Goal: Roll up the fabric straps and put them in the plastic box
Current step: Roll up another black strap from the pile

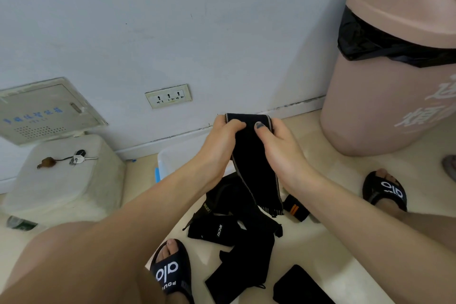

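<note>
Between both hands' grip point(249, 128), the black strap point(256, 170) hangs down.

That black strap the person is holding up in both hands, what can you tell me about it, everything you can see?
The strap is a long band of black woven-looking fabric with a thin grey stripe along each edge. Its top is folded over or starting to roll, pinched there by the left hand and the right hand. The rest hangs loose and slightly slanted, ending in a short fringed, striped hem above a pile of other black straps on the floor.
</note>
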`<state>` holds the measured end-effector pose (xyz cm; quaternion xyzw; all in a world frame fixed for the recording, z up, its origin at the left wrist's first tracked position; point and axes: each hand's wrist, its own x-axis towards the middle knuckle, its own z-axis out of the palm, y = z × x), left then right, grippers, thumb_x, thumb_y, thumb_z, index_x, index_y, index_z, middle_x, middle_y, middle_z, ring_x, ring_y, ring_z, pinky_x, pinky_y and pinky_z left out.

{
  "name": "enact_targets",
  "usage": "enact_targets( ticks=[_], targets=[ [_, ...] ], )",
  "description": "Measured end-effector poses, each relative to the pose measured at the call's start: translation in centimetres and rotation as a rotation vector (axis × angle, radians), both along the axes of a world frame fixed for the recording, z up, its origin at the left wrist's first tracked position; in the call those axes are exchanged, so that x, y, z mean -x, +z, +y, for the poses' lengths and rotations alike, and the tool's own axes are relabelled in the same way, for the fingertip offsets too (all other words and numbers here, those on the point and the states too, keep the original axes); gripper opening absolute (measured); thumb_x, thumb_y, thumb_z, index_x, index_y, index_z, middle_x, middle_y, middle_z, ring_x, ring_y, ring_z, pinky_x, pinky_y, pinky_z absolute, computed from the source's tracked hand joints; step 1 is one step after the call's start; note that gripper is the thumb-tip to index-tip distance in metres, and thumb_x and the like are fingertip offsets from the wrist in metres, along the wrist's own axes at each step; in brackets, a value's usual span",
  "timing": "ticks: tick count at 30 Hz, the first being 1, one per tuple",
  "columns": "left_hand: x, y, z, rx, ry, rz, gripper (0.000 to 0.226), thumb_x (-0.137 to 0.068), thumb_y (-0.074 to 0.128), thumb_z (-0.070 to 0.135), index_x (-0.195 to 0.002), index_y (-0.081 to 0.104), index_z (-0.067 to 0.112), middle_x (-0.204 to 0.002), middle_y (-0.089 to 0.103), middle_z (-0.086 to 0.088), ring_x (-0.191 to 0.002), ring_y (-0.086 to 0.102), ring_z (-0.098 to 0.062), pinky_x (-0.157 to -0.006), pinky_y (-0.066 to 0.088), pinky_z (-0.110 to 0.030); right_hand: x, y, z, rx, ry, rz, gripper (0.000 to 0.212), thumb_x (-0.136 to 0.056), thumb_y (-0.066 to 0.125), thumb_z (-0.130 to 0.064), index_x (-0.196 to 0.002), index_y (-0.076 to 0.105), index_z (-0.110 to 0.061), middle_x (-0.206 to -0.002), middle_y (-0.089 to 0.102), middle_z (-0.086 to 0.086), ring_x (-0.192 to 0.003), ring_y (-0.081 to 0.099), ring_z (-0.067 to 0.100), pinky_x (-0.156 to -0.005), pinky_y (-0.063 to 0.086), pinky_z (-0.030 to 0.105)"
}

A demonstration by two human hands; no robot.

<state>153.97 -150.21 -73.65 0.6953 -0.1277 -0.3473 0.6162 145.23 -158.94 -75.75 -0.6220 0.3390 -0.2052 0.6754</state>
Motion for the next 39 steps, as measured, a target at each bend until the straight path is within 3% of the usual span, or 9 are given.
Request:
enact_targets(
  ticks=[5,12,17,21,24,28,32,35,39],
  targets=[
    [0.9,-0.8,0.7,-0.163,-0.346,-0.046,0.033,-0.091,0.051,0.017,-0.123,0.061,0.017,-0.099,0.073,-0.001,-0.085,0.072,-0.012,-0.064,0.053,-0.019,-0.3,0.5,-2.1,-0.182,-0.144,-0.093,0.02,-0.105,0.054,-0.02,-0.114,0.065,-0.006,-0.11,0.074,0.015,-0.103,0.073,0.029,-0.092,0.061,0.045],
    [-0.9,-0.3,0.2,-0.088,-0.097,-0.022,0.023,-0.099,0.055,0.017,-0.12,0.062,0.01,-0.114,0.072,-0.016,-0.106,0.072,-0.03,-0.092,0.058,-0.043,0.9,0.0,-1.5,-0.21,0.1,-0.008,0.02,-0.105,0.055,-0.025,-0.118,0.066,-0.014,-0.106,0.077,0.009,-0.094,0.077,0.02,-0.085,0.062,0.04],
    [-0.6,-0.6,0.2,-0.114,-0.221,0.043,0.037,-0.086,0.058,0.023,-0.122,0.059,0.016,-0.113,0.073,-0.013,-0.108,0.071,-0.032,-0.099,0.056,-0.051,0.8,-0.4,-2.1,-0.188,0.041,-0.032,0.016,-0.102,0.06,-0.015,-0.113,0.071,-0.011,-0.101,0.079,0.011,-0.093,0.077,0.025,-0.076,0.062,0.035],
    [-0.1,-1.4,0.7,-0.198,-0.453,-0.013,0.04,-0.085,0.054,0.012,-0.123,0.064,0.015,-0.105,0.075,-0.005,-0.092,0.072,-0.017,-0.081,0.06,-0.032,0.4,0.0,-3.5,-0.307,-0.053,-0.076,0.018,-0.101,0.063,-0.015,-0.111,0.071,-0.003,-0.108,0.075,0.022,-0.1,0.075,0.034,-0.087,0.062,0.048],
    [-0.2,-1.9,0.9,-0.225,-0.463,-0.007,0.041,-0.088,0.059,0.013,-0.128,0.062,0.018,-0.112,0.076,-0.004,-0.097,0.074,-0.017,-0.077,0.059,-0.028,0.6,0.1,-4.1,-0.359,-0.074,-0.111,0.023,-0.103,0.06,-0.017,-0.117,0.069,-0.001,-0.113,0.075,0.02,-0.105,0.074,0.031,-0.092,0.061,0.047],
    [-0.9,-1.4,0.5,-0.138,-0.256,-0.026,0.011,-0.102,0.057,0.016,-0.11,0.062,0.011,-0.093,0.073,-0.004,-0.081,0.073,-0.014,-0.067,0.054,-0.027,1.5,-0.1,-3.7,-0.341,0.067,-0.02,0.025,-0.103,0.057,-0.022,-0.121,0.067,-0.007,-0.102,0.075,0.009,-0.085,0.075,0.015,-0.07,0.061,0.031],
    [-1.3,-0.9,0.4,-0.162,-0.243,-0.009,0.012,-0.102,0.057,0.025,-0.105,0.061,0.014,-0.091,0.07,-0.001,-0.081,0.069,-0.013,-0.071,0.053,-0.029,2.1,-0.7,-3.4,-0.291,0.095,0.027,0.019,-0.1,0.06,-0.008,-0.116,0.07,-0.004,-0.107,0.076,0.014,-0.094,0.074,0.022,-0.076,0.06,0.032],
    [-0.4,-0.8,0.6,-0.166,-0.383,0.018,0.027,-0.098,0.057,0.009,-0.124,0.062,0.017,-0.105,0.074,-0.003,-0.089,0.073,-0.013,-0.069,0.057,-0.024,2.1,-0.5,-4.0,-0.322,-0.017,0.026,0.026,-0.097,0.066,-0.008,-0.123,0.065,-0.008,-0.112,0.071,0.013,-0.1,0.07,0.023,-0.075,0.059,0.034],
    [-0.3,-0.7,1.1,-0.174,-0.407,-0.038,0.03,-0.095,0.061,0.0,-0.121,0.058,0.013,-0.096,0.075,-0.003,-0.085,0.076,-0.014,-0.072,0.06,-0.026,2.0,-0.5,-4.2,-0.349,-0.066,0.035,0.038,-0.096,0.068,-0.011,-0.133,0.057,-0.013,-0.121,0.067,0.014,-0.112,0.067,0.028,-0.094,0.059,0.046]
  ],
)
